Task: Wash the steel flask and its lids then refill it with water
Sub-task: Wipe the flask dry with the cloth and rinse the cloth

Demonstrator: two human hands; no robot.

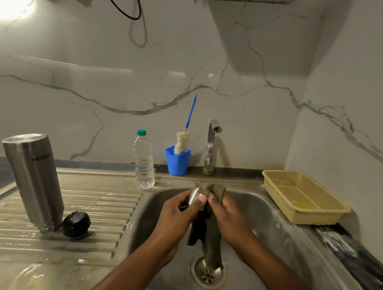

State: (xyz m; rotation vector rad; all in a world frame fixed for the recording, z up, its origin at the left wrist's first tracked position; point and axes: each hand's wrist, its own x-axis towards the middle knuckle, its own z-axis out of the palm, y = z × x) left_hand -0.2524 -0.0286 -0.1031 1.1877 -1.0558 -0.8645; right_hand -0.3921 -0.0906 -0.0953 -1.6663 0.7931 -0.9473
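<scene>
Two hands meet over the sink (260, 203), and the work looks to be somewhere in its middle: the left hand (179, 211) is closed around a small steel lid (195, 196), fingers curled about its rounded shell, while the right hand (225, 211) pinches a wet grey-green scrubbing cloth (213, 239) against it, the cloth's tail hanging down to just above the drain (209, 273). The steel flask (34, 180) stands upside down on the ribbed draining board (92, 210) to the left, well apart from the hands, which suggests it has already been washed and left to drain, though I cannot tell that for sure. Touching its base lies the black inner lid (76, 224), tilted on the board; whether it is washed cannot be told. The tap (212, 143) shows no water running. Refilling is plainly not yet done, since the flask is inverted and so holds nothing. As for the containers: a clear plastic bottle (143, 160) with a green cap stands capped at the sink's back left corner, seemingly filled with water nearly to the neck, the likely source for the refill; a blue cup (177, 162) beside it holds a bottle brush (183, 140) with its blue handle leaning up; a yellow perforated basket (303, 196) on the tabletop at right holds nothing but a yellowish patch on its floor.
</scene>
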